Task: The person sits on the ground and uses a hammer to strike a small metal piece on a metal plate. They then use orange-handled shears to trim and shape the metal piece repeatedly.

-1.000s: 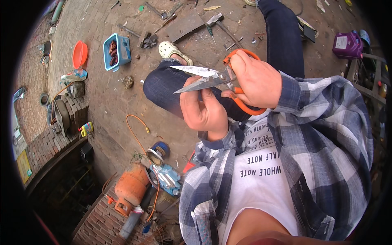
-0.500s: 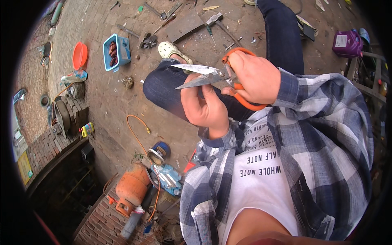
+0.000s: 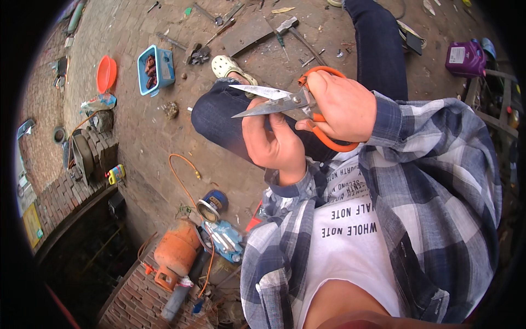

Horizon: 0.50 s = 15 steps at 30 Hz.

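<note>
My right hand [image 3: 344,107] is wrapped around the orange handles of a large pair of scissors [image 3: 295,102]. Their two grey metal blades stand partly apart and point left, above my bent knee. With thumb and fingers, my left hand [image 3: 274,140] pinches the lower blade near its middle. Part of the left fingertips is hidden behind the blade. No other material shows between the blades.
Beyond my cream clog [image 3: 223,67] lie a flat metal plate [image 3: 249,37], a hammer [image 3: 293,27] and a screwdriver [image 3: 280,39]. At left are a blue basket [image 3: 171,71] and a red bowl [image 3: 107,74]. An orange gas cylinder [image 3: 178,241] stands lower left, a purple jug [image 3: 466,58] at right.
The scissors' lower blade tip has shifted very slightly left. Both hands keep almost the same place and grip.
</note>
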Motion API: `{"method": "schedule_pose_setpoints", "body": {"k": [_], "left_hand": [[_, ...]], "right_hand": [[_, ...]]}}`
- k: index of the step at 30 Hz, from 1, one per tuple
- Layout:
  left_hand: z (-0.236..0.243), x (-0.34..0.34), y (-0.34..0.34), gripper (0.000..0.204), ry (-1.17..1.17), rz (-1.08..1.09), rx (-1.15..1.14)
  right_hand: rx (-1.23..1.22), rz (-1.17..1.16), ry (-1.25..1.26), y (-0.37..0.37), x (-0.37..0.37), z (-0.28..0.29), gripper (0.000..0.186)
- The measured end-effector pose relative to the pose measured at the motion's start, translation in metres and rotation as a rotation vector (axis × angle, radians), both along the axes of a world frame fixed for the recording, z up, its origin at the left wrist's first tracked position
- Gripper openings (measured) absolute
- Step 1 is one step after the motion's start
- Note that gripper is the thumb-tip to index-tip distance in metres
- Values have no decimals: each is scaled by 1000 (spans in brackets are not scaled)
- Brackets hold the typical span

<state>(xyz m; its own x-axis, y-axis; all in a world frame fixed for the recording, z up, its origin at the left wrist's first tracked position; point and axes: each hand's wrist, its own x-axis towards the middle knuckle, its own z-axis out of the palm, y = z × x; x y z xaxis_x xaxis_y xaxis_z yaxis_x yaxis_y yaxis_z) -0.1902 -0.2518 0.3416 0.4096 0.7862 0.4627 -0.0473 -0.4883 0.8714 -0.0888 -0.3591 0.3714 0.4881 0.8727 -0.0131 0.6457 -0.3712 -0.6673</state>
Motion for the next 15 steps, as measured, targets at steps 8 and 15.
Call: {"method": "schedule_pose_setpoints", "body": {"k": [8,15], "left_hand": [[0,3,-3,19,-86,-40,-100],[-7,6,-2,20,-38,-15,-26]], "right_hand": [[-7,20,-75,0,3,-1,56],[13,30,-51,2,7,-11,53]]}}
